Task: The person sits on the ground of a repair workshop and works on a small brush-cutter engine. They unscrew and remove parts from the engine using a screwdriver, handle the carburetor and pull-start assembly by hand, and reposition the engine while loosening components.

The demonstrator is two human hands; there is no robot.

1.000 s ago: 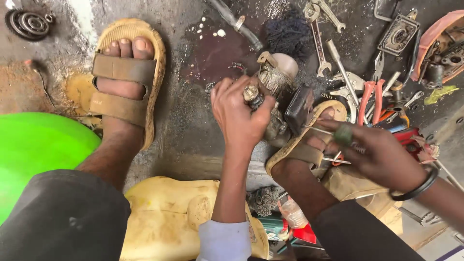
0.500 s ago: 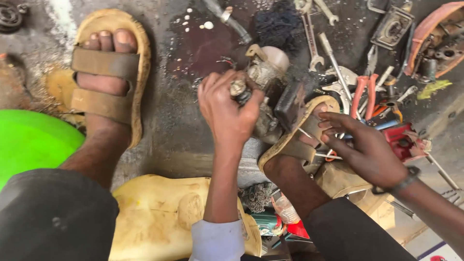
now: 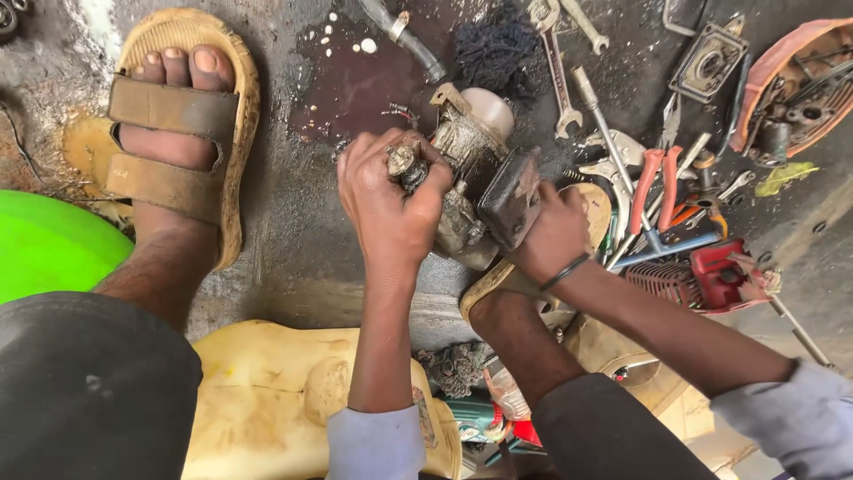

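A grimy small engine part is gripped by both hands just above the floor, between the two sandalled feet. The left hand is closed tight round a dirty knob-like fitting at the part's near end, fingers wrapped over it. The right hand, a dark band at its wrist, is clasped against the part's dark boxy side, so that the piece is steadied. A pale rounded cap is seen at the part's far end. The part is judged to be still in the middle of being worked on: it is out in the open and in hand, caked with grease, and whether anything has been loosened or removed cannot be told.

Round the hands, spanners, red-handled pliers and a screwdriver are strewn on the floor to the right, near a red housing and an orange cover. A black tuft of cloth lies beyond the part. The left foot's tan sandal rests well to the left, beside a green basin. The floor is rough concrete, stained dark with oil; a worn yellow container is sat upon
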